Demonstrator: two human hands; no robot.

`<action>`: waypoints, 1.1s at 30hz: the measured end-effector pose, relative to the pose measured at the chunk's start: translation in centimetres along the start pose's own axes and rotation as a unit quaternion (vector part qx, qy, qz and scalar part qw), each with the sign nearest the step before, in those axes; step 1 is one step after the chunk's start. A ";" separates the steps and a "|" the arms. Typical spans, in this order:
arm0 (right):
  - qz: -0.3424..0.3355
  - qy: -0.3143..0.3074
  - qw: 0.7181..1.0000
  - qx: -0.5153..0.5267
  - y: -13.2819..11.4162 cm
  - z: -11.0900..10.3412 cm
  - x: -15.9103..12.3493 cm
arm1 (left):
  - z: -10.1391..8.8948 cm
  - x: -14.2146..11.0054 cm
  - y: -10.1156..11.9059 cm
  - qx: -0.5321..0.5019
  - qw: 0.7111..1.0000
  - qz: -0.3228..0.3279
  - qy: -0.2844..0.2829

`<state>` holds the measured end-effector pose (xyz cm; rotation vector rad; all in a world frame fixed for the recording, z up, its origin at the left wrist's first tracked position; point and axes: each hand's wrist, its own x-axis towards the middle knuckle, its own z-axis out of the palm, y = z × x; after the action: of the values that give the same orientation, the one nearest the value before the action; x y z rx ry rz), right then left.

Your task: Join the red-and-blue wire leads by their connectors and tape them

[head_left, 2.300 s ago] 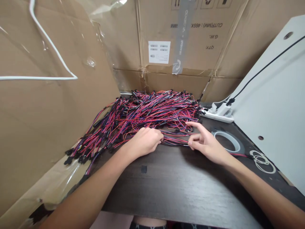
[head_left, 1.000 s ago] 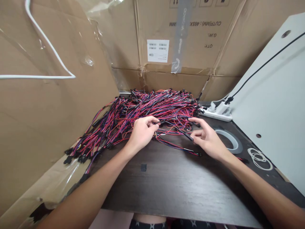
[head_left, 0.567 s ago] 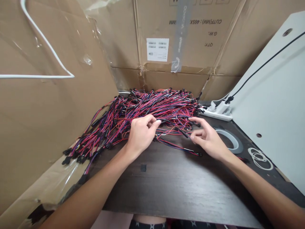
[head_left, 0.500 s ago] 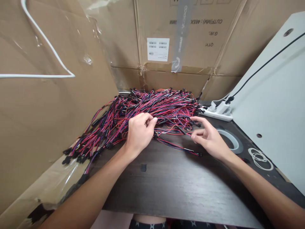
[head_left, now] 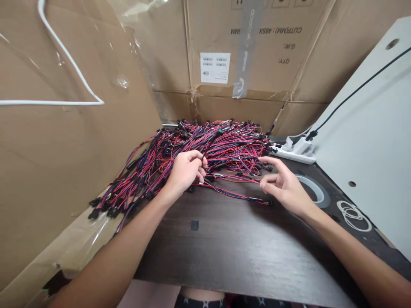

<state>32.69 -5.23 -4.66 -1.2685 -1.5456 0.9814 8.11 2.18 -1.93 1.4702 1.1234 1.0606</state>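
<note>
One pinch shows at left: the left hand [head_left: 189, 170] holds a black cable [head_left: 210, 146], slanting up and rightward over heaped wires [head_left: 239, 147].
Red wires [head_left: 242, 177] reach the right hand [head_left: 261, 184], index finger extended; whether it pinches them is unclear.

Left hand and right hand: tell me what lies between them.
In the head view, red and dark wires lie over the tabletop between the left hand and right hand.

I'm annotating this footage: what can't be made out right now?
In the head view:
Dark cable, lower part: hidden by the left hand.
Pale ring: partly covered by the right hand.
Wire pile, lower layers: covered by its own top.
White label, fine print: too small.
</note>
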 end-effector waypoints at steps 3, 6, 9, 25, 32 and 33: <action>-0.004 0.005 1.000 0.001 0.0 -0.1 0.0 | 0.4 -0.2 0.4 -0.050 0.998 0.018 -0.014; -0.008 -0.014 1.000 -0.006 0.0 -0.2 -0.1 | 0.7 -0.4 0.1 -0.039 0.996 0.084 0.005; -0.011 -0.030 0.999 -0.008 -0.1 -0.2 -0.2 | 0.8 -0.5 -0.2 0.059 0.990 0.131 -0.006; -0.029 -0.044 0.997 -0.061 -0.2 -0.4 -0.4 | 0.6 -0.5 -1.6 0.415 0.863 0.249 -0.147; -0.049 -0.048 0.993 -0.095 -0.3 -0.4 -0.3 | 0.6 -0.5 -1.1 0.352 0.912 0.194 -0.083; -0.051 -0.049 0.993 -0.098 -0.3 -0.4 -0.3 | 0.7 -0.5 -1.1 0.349 0.917 0.179 -0.076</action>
<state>33.02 -5.57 -4.30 -1.2760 -1.8007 0.8548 8.53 1.69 -3.19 2.3547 1.2087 0.7844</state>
